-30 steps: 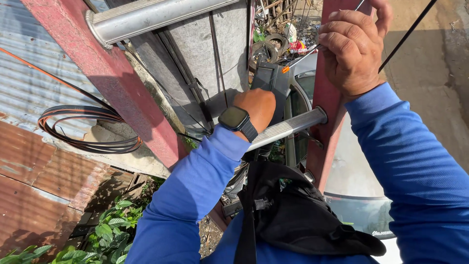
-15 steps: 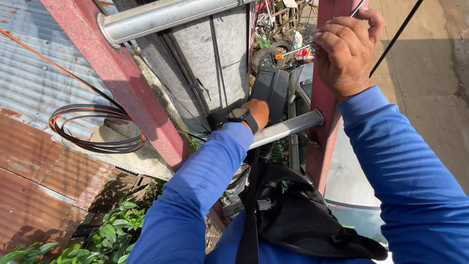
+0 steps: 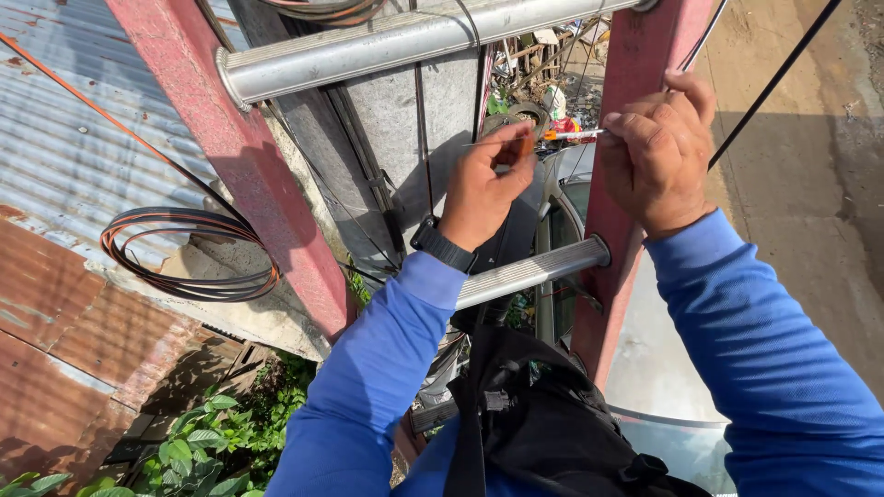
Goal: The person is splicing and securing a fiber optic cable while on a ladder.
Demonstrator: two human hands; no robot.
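Fingers of my right hand are curled shut around a thin tool with an orange and white tip, which pokes out leftward from the fist, just in front of the red ladder rail on that side. My left hand is raised opposite it, fingers pinched closed on a thin pale wire that runs level toward the tool tip; the two hands sit near each other but do not touch, and the tip and the wire end almost meet in the gap between them. A black watch sits on my left wrist, and both arms are in blue sleeves. Below the hands a metal rung crosses between the rails, and a black bag hangs against my chest beneath it. Behind the hands stands a grey concrete pole with dark cables running down it; a coil of black and orange cable lies on a ledge off to my left, over corrugated roofing. As I judge it, I am at the step of bringing wire end and tool together. That calls for steady, small alignment with both hands, while my balance on the ladder is kept without a free hand on the rail.
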